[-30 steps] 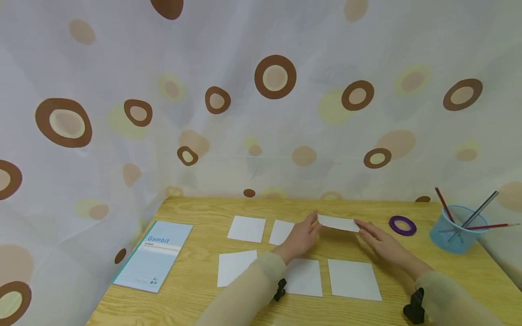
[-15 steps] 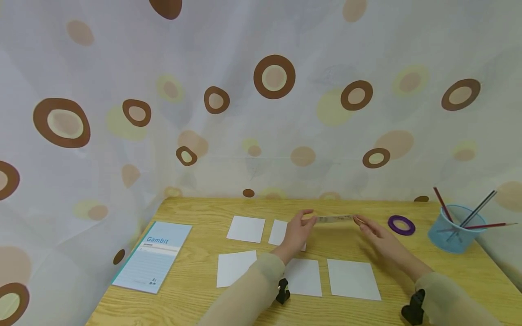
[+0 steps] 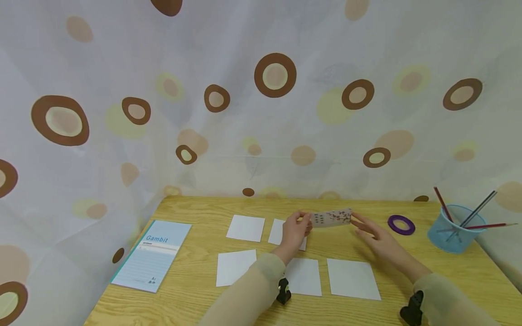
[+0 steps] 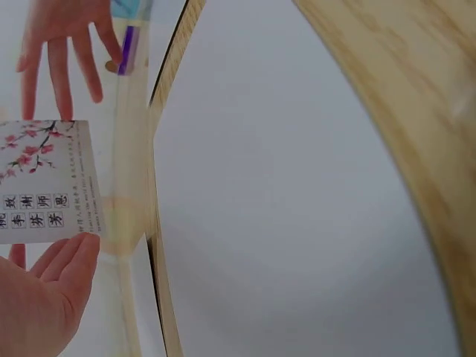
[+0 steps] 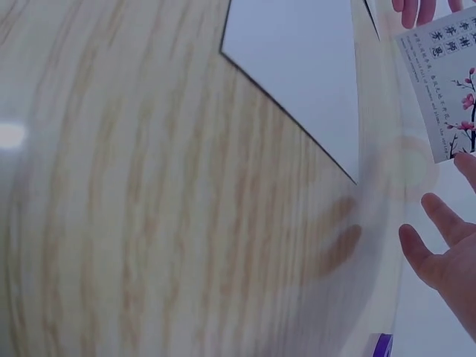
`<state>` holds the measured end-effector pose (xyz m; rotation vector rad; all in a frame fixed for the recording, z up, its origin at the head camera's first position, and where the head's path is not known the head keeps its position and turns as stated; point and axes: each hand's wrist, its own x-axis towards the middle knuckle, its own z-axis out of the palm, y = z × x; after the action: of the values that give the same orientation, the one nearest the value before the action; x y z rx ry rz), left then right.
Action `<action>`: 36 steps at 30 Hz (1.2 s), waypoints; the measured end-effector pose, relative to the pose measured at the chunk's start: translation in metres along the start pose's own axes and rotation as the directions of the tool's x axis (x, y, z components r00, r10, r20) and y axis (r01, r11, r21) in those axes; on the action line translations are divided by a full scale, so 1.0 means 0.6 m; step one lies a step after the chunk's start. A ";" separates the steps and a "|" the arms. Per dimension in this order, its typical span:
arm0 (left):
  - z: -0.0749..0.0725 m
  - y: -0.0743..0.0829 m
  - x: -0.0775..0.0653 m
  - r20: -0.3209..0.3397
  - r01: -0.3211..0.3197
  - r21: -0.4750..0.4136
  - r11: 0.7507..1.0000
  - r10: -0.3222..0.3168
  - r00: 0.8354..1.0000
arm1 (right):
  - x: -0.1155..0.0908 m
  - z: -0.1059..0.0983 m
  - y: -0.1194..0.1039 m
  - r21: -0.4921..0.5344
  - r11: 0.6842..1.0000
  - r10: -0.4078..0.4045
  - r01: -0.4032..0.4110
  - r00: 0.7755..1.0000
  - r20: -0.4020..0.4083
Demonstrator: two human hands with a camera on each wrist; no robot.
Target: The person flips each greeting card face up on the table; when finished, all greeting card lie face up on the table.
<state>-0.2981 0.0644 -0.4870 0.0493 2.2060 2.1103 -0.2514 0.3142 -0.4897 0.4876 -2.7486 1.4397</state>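
Note:
My left hand pinches the left edge of a printed card, held up over the table. The printed face shows pink blossoms on a dark branch and small boxed characters, plain in the left wrist view on the card. At its opposite edge, the fingertips of my right hand come right up to the card. The right fingers are straight and spread, as the right wrist view shows of that hand. Below the hands lie several white square cards, one of them nearest my right forearm.
A Gambit notebook lies at the left of the wooden table. To the right are a purple ring and a blue mesh cup with pencils. A spotted curtain hangs behind the table's back edge.
The held card has turned from its white side, through edge-on, to show its printed face. My right fingers have loosened from its edge and straightened. The cards on the table stay put.

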 end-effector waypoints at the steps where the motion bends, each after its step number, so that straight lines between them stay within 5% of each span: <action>1: 0.000 0.001 -0.001 0.005 0.004 -0.007 1.000 -0.004 1.000 | 0.000 0.000 -0.001 -0.009 1.000 0.002 -0.002 1.000 -0.002; 14: 0.006 -0.006 -0.008 0.068 0.034 0.040 0.999 -0.037 0.997 | -0.006 -0.005 -0.014 0.032 0.997 0.076 -0.076 0.997 0.004; 25: 0.013 -0.007 -0.013 0.044 0.058 0.049 0.997 -0.060 0.997 | -0.006 -0.006 -0.012 0.117 0.992 0.047 -0.049 0.999 0.022; 36: 0.021 -0.013 -0.012 0.043 0.063 0.078 0.995 -0.067 0.997 | -0.006 -0.006 -0.014 0.115 0.982 0.146 -0.148 0.989 0.026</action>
<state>-0.2893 0.0762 -0.4952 0.0303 2.2298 1.9713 -0.2462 0.3135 -0.4811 0.3053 -2.7782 1.6421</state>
